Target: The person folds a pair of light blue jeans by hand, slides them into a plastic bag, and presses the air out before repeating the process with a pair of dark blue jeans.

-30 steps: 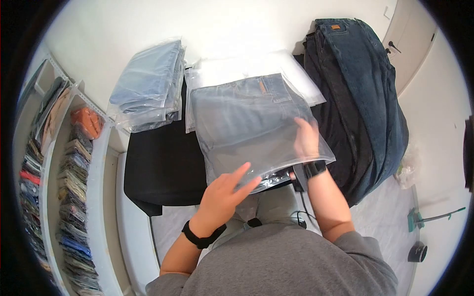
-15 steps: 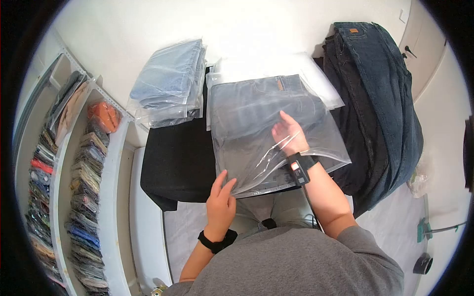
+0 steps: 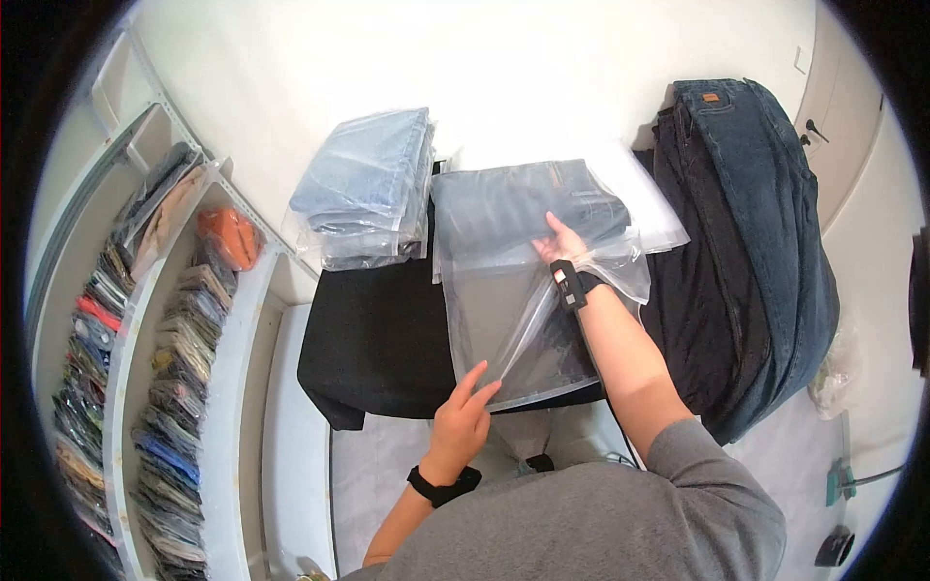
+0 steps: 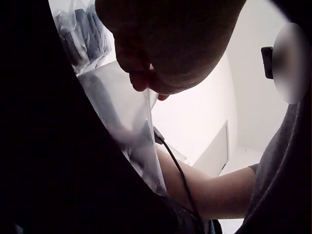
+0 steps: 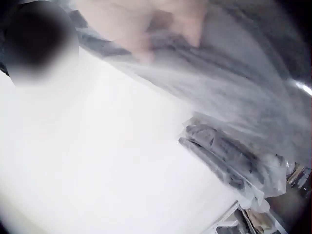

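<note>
A pair of folded blue-grey jeans (image 3: 523,198) lies inside a clear plastic bag (image 3: 489,310) on the black-covered table. My left hand (image 3: 458,434) is at the bag's near edge, index and middle fingers extended. In the left wrist view, the dark fingertips (image 4: 139,83) pinch the plastic edge. My right hand (image 3: 562,244) lies over the lower part of the jeans, fingers fairly straight, with plastic bunched beside its wrist. Blurred fingers (image 5: 141,46) of that hand show against the filmy plastic in the right wrist view. A fold runs through the film between both hands.
Bagged light-blue jeans (image 3: 363,174) are stacked at the back left of the black table cover (image 3: 373,339). White plastic bags (image 3: 659,208) lie under the jeans. Dark jeans (image 3: 756,261) are heaped at the right. Shelves (image 3: 194,387) of packed clothes line the left wall.
My right hand has moved forward and left over the jeans, and the bag's right side has bunched up by its wrist. My left hand has stayed at the near edge.
</note>
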Motion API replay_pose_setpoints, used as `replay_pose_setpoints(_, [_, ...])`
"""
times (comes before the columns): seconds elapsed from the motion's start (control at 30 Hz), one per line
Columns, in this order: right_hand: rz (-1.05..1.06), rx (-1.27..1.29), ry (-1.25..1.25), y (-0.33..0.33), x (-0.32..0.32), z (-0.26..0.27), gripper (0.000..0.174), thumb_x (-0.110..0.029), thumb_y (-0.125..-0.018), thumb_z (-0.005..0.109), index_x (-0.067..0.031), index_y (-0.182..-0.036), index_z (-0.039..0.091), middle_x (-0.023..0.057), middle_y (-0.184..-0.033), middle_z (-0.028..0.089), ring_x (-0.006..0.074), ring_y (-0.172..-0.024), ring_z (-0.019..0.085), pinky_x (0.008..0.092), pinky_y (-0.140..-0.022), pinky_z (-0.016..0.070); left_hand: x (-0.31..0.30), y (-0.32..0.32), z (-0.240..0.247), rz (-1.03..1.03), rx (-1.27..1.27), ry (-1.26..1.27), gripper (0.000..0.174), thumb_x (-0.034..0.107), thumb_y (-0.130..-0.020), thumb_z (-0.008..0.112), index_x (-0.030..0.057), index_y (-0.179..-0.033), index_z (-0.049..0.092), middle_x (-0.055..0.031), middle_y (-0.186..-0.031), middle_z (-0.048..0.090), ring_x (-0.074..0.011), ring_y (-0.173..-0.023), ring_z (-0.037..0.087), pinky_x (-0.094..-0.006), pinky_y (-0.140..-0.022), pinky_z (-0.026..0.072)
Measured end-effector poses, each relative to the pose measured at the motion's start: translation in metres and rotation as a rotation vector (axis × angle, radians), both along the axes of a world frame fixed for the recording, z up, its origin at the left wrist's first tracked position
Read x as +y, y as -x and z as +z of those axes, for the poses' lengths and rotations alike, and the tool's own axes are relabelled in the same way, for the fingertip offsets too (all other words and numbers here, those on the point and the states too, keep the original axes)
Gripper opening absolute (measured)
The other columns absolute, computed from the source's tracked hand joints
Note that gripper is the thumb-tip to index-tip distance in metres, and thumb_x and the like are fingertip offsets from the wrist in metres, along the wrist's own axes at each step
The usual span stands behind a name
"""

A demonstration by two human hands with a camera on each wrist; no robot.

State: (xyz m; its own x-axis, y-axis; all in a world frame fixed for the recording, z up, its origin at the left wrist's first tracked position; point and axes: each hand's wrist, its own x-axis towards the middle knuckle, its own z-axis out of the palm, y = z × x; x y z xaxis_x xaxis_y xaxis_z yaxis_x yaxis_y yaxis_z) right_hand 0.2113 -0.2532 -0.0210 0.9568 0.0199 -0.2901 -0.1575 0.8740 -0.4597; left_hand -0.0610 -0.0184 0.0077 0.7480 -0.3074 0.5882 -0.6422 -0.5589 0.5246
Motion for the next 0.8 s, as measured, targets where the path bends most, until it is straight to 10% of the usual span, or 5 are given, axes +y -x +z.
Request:
replay_pose_setpoints(0.17, [-0.199,0.027,0.117,0.013,-0.007,0.009,0.044,-0.01,-0.083,0.069,0.0002,-0.118,0.044,0.0154,-0.119,0.05,0.0284,-0.11,0.05,0.0432,-0.084,0.0484,0.011,-0.002,0.005,0.021,-0.062,-0.002,0.037,-0.009,-0.069,0.054,0.0025,-0.103,0.065,-0.0157,-0.122,0.057,-0.0226,-0.072,0.063,-0.0291,-0.063,0.0499])
replay_pose_setpoints(0.27, [-0.21,-0.216,0.023,0.035,-0.016,-0.008,0.036,-0.008,-0.083,0.068,-0.0005,-0.11,0.046,0.0124,-0.109,0.053,0.0269,-0.102,0.053,0.0427,-0.08,0.048,0.024,0.003,0.002,0.072,-0.018,0.082,0.038,-0.012,-0.068,0.051,0.0015,-0.101,0.065,-0.0184,-0.119,0.059,-0.0253,-0.085,0.064,-0.0279,-0.067,0.0496])
replay_pose_setpoints(0.57, [-0.185,0.16,0.297,0.037,-0.016,0.015,0.065,-0.026,-0.086,0.066,0.0025,-0.134,0.033,0.0181,-0.146,0.025,0.034,-0.128,0.031,0.0473,-0.101,0.0341,0.016,0.009,-0.011,-0.019,-0.021,0.017,0.035,-0.013,-0.068,0.051,0.0001,-0.096,0.066,-0.0187,-0.118,0.059,-0.0277,-0.094,0.063,-0.0288,-0.072,0.05])
replay_pose_setpoints(0.77, [-0.263,-0.001,0.116,0.008,-0.04,-0.026,0.062,-0.036,-0.087,0.062,0.0015,-0.131,0.039,0.0198,-0.131,0.045,0.0348,-0.103,0.054,0.045,-0.087,0.0454,0.015,0.009,-0.008,0.022,0.004,0.033,0.034,-0.013,-0.069,0.051,-0.0002,-0.097,0.066,-0.0187,-0.118,0.059,-0.0266,-0.094,0.063,-0.0272,-0.069,0.0486])
replay_pose_setpoints(0.8, [-0.322,0.116,0.405,0.009,-0.042,-0.023,0.061,-0.035,-0.086,0.063,0.0029,-0.128,0.041,0.0187,-0.121,0.051,0.0342,-0.089,0.058,0.0441,-0.08,0.0486,0.015,0.009,-0.008,0.016,0.009,0.029,0.034,-0.012,-0.069,0.051,-0.0003,-0.097,0.066,-0.0187,-0.118,0.059,-0.0259,-0.091,0.063,-0.0265,-0.067,0.048])
